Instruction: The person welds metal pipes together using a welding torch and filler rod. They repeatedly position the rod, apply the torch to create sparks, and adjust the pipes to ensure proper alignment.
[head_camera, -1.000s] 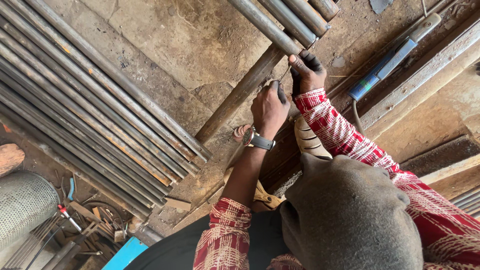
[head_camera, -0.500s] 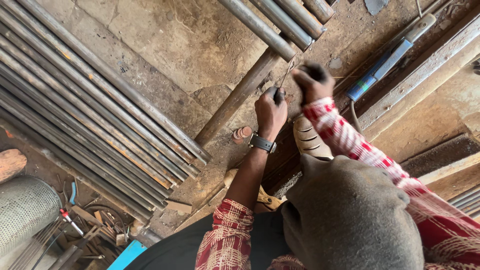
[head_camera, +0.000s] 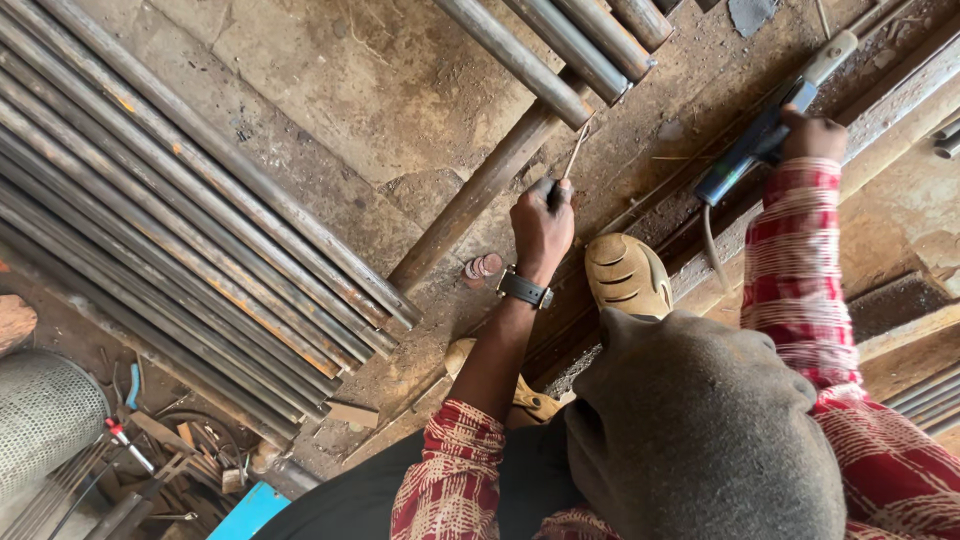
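Red-and-cream plaid sleeves, dark wristwatch (head_camera: 524, 289), grey head covering (head_camera: 700, 430), tan shoe (head_camera: 627, 275)

Thin welding rod (head_camera: 574, 160) upright; blue electrode holder (head_camera: 745, 160) tilted.

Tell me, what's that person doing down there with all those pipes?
A person in a red checked shirt crouches over a dusty floor. The left hand pinches a thin welding rod near a steel pipe. The right hand grips a blue electrode holder. More pipes lie stacked alongside.
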